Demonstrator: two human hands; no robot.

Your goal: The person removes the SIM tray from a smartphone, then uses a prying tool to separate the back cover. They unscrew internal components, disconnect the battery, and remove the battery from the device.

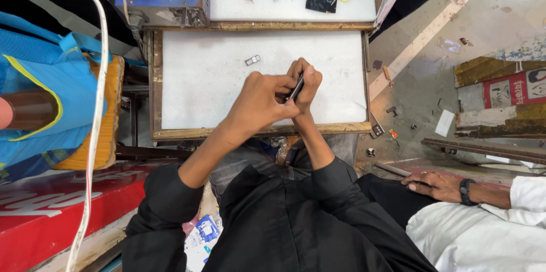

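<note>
**Slim dark device pinched over the white work board**

Held edge-on, clamped between left hand (259, 101) and right hand (306, 81), the thin dark device (295, 88), above the white work board (210, 79). Judged liable to slip from so narrow a pinch; likewise liable to be swept off, the small loose part (252, 60) lying just up-left on that board.

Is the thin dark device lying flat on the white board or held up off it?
Held up: both the left hand and right hand grip the dark device edge-on above the white board.

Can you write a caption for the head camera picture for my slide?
Both hands, left hand and right hand, grip a thin dark phone over a white tabletop.
</note>
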